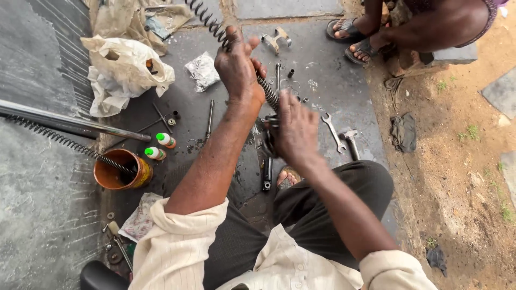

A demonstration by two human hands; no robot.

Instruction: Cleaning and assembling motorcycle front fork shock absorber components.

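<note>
Both hands held one long coil spring (pixel 267 90).
The left hand (pixel 236 67) gripped it higher, the right hand (pixel 294 129) lower; an orange tub (pixel 119 171) held another spring (pixel 64 140).

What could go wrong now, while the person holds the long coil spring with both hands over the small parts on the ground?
1. The long coil spring is gripped by the left hand and the right hand; if it slips, it may snap back and pinch fingers.
2. Small parts and a wrench lie loose below; a swinging spring might scatter them.
3. A second spring leans in the orange tin, which might tip over if knocked.
</note>
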